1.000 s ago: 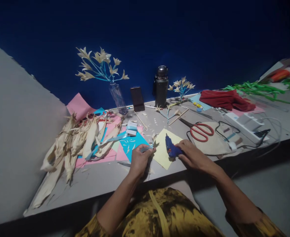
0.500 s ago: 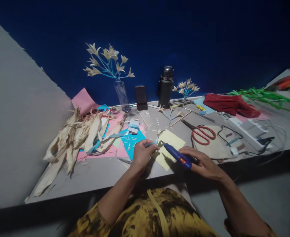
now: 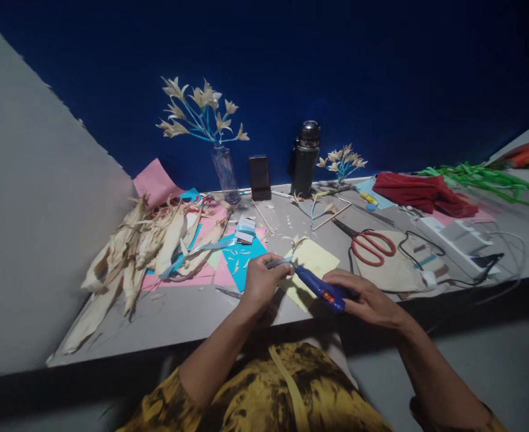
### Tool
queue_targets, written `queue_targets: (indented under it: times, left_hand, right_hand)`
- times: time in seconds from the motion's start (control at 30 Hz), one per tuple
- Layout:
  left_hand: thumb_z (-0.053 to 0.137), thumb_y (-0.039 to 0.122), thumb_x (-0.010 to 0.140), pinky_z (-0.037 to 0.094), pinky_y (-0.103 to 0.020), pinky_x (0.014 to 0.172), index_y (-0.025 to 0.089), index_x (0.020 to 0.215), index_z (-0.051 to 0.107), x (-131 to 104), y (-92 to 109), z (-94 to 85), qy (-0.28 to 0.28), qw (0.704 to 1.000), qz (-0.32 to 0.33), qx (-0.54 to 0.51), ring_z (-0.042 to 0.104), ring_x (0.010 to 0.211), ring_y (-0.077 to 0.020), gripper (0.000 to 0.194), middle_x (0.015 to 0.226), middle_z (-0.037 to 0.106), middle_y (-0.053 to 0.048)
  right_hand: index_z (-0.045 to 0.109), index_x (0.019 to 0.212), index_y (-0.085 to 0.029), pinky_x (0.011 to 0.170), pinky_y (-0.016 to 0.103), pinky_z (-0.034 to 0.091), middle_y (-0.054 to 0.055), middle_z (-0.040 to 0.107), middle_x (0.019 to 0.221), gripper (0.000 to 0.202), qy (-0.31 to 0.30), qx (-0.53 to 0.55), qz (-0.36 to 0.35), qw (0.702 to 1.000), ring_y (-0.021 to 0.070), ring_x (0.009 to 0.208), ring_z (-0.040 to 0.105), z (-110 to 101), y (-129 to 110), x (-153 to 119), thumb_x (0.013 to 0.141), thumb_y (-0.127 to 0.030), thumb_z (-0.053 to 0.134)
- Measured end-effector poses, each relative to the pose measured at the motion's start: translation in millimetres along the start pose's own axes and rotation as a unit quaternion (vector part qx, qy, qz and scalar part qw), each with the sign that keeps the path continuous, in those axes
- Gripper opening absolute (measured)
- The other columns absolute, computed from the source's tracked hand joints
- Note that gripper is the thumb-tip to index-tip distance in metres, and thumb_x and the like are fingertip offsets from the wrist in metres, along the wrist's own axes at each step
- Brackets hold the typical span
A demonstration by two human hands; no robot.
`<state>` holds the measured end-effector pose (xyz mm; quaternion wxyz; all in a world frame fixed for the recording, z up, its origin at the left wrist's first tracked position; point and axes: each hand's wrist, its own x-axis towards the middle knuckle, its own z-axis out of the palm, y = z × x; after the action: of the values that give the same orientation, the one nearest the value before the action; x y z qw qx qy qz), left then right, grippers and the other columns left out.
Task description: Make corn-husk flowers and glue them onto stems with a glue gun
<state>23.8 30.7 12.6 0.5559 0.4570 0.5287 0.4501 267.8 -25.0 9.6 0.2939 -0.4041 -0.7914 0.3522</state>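
My left hand (image 3: 262, 281) is closed on a thin blue-wrapped flower stem (image 3: 278, 263), with a small pale husk flower (image 3: 295, 242) at its far end. In my right hand (image 3: 367, 297) is a blue hot glue gun (image 3: 320, 289), gripped by its body. The gun's nozzle points up and left and is at or very near the stem; contact cannot be made out. Beneath lies a pale yellow paper sheet (image 3: 322, 257). Just beyond it rests a small branched stem with husk flowers (image 3: 311, 211).
Dried corn husks (image 3: 133, 252) and coloured papers cover the left side. Behind stand a glass vase (image 3: 226, 175) of flowers, a phone (image 3: 260, 178) and a black flask (image 3: 305, 161). Red-handled scissors (image 3: 372, 247), a power strip (image 3: 448, 243) with cables and a red cloth (image 3: 424, 193) lie right.
The glue gun has moved slightly left, bringing its nozzle closer to the stem. My left hand keeps its hold. The whole view has shifted a little.
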Motion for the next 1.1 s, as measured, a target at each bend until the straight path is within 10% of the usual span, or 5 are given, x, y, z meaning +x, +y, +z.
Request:
queue_targets:
  times: [0.47, 0.87, 1.0, 1.1]
  left_hand:
    - [0.079, 0.021, 0.061, 0.053, -0.029, 0.061, 0.013, 0.066, 0.069, -1, 1, -3.2, 0.009, 1.0, -0.004, -0.028, 0.066, 0.057, -0.0179, 0.014, 0.059, 0.07, -0.006]
    - [0.093, 0.021, 0.046, 0.057, -0.023, 0.06, 0.014, 0.08, 0.06, -6, 13, 5.3, -0.045, 0.957, -0.12, -0.258, 0.066, 0.054, -0.0128, 0.048, 0.063, 0.07, -0.002]
    - [0.094, 0.021, 0.046, 0.057, -0.022, 0.063, 0.014, 0.082, 0.059, -8, 16, 8.4, -0.067, 0.947, -0.112, -0.294, 0.067, 0.057, -0.0121, 0.051, 0.064, 0.07, -0.001]
    - [0.093, 0.023, 0.05, 0.055, -0.022, 0.057, 0.014, 0.082, 0.059, -11, 17, 11.8, -0.09, 0.948, -0.106, -0.286, 0.067, 0.06, -0.0139, 0.048, 0.066, 0.07, -0.002]
  right_hand:
    - [0.064, 0.119, -0.019, 0.099, 0.039, 0.047, 0.013, 0.065, 0.118, 0.029, -0.026, -0.026, -0.002, 0.999, 0.0257, 0.112, 0.06, -9, -6, -2, 0.093, -0.029, 0.058]
    - [0.069, 0.117, -0.023, 0.094, 0.047, 0.047, 0.012, 0.067, 0.117, 0.032, 0.098, -0.209, 0.031, 0.973, 0.029, 0.106, 0.059, 27, 6, 6, 0.085, -0.022, 0.065]
    - [0.075, 0.097, -0.021, 0.088, 0.043, 0.05, 0.011, 0.073, 0.101, 0.022, 0.223, -0.038, 0.047, 0.973, 0.0256, 0.097, 0.064, 54, -20, 15, 0.093, -0.025, 0.054]
    - [0.076, 0.09, -0.019, 0.06, 0.028, 0.051, 0.008, 0.075, 0.084, 0.028, 0.187, 0.215, 0.147, 0.947, 0.016, 0.064, 0.063, 74, -38, 29, 0.091, -0.041, 0.059]
